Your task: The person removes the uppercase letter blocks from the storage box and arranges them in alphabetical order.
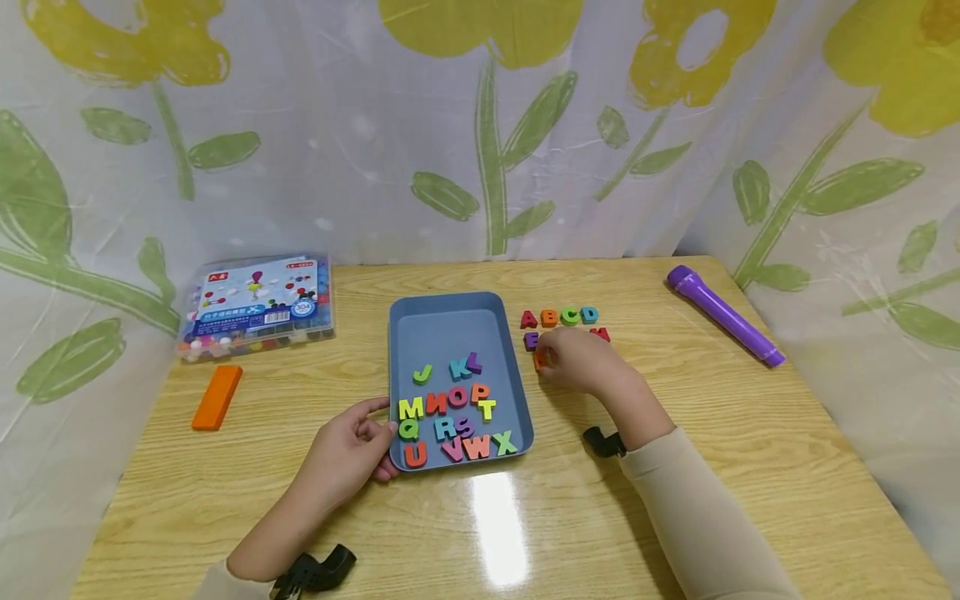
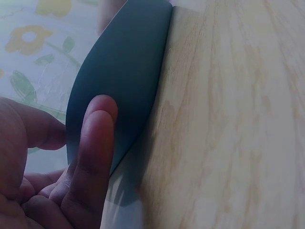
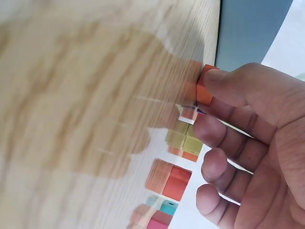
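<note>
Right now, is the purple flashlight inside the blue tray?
No, the purple flashlight lies on the table, far right of the blue tray.

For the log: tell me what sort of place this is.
Likely a home or classroom play table: a wooden table closed in by flower-print curtains, with toy letters in a blue tray and a bead box.

purple torch, orange block, bead box
</note>
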### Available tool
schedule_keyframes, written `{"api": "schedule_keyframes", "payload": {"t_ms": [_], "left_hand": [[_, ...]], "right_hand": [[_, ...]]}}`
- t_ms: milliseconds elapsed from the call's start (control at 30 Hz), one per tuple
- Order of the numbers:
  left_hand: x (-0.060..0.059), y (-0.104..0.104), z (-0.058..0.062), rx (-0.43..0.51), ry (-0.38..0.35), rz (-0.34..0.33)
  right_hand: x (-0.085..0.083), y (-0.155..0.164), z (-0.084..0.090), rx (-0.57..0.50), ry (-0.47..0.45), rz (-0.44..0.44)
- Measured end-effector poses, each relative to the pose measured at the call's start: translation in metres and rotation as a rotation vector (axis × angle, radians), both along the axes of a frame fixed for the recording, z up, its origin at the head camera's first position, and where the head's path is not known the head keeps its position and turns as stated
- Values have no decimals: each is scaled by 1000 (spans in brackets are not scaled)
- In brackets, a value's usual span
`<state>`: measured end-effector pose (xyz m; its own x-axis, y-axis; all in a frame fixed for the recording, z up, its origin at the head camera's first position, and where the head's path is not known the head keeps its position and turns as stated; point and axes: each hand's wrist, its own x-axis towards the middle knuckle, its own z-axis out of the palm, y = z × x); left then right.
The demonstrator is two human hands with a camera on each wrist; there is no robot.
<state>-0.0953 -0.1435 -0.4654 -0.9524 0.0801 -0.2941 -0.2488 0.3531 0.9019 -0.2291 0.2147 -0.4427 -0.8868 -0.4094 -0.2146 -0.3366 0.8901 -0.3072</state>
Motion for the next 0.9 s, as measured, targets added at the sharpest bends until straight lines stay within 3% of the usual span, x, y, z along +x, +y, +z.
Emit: {"api": "schedule_keyframes", "payload": {"t_ms": [233,433,667,767,900], "left_hand": [[1,0,0,3,4,4],[1,-1,0,2,19,0],[0,-2,0,-3,14,-2],[0,-2,0,-8,18,-7],[0,-2,-1,-14,25,-13]], "right_hand": [[3,-2,8,13,6,-11],[11,-16,37,-6,108,7],[11,-71,68,-43,121,118],[7,-98,70,-36,112,167],[2,-131,59,1,79,227]]}}
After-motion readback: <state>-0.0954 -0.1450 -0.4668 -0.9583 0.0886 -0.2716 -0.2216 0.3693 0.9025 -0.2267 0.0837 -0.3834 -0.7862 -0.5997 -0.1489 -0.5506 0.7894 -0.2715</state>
